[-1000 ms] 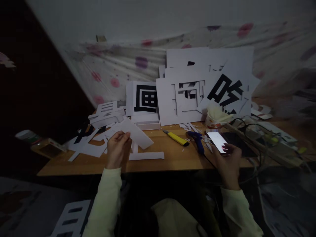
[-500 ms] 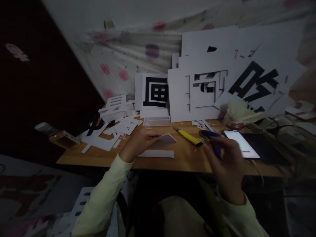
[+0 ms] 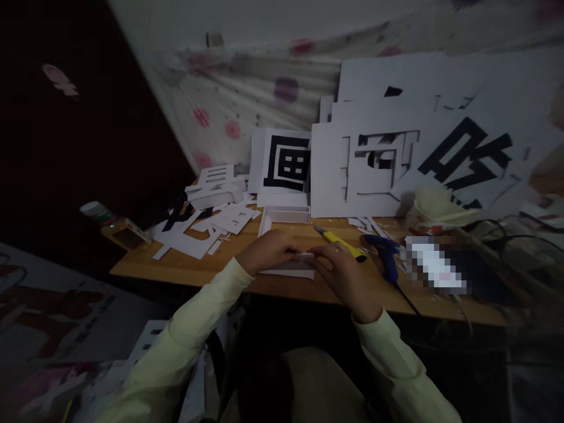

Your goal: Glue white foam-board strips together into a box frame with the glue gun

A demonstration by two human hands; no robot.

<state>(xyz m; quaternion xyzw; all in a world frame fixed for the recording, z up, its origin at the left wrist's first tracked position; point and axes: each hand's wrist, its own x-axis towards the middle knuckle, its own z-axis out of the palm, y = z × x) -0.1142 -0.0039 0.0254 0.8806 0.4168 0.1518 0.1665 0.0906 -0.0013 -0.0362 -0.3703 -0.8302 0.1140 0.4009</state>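
Near the front edge of the desk, my left hand (image 3: 271, 251) and my right hand (image 3: 339, 271) meet, their fingers closed on a small white piece (image 3: 304, 257) between them. Just beneath lies a white strip-like part (image 3: 293, 271), partly covered by my hands. Behind them sits a white box-like frame (image 3: 288, 215). A yellow utility knife (image 3: 339, 241) rests behind my right hand, and a blue glue gun (image 3: 386, 258) lies to its right.
White cutouts (image 3: 229, 217) are heaped at the left, beside a bottle (image 3: 118, 229). White boards (image 3: 330, 170) with cut shapes lean at the back. A cup (image 3: 425, 214), a blurred phone (image 3: 436, 267) and cables are at the right.
My right hand has moved left from the glue gun to the white piece in my left hand. The glue gun now lies released on the desk. The view has shifted slightly.
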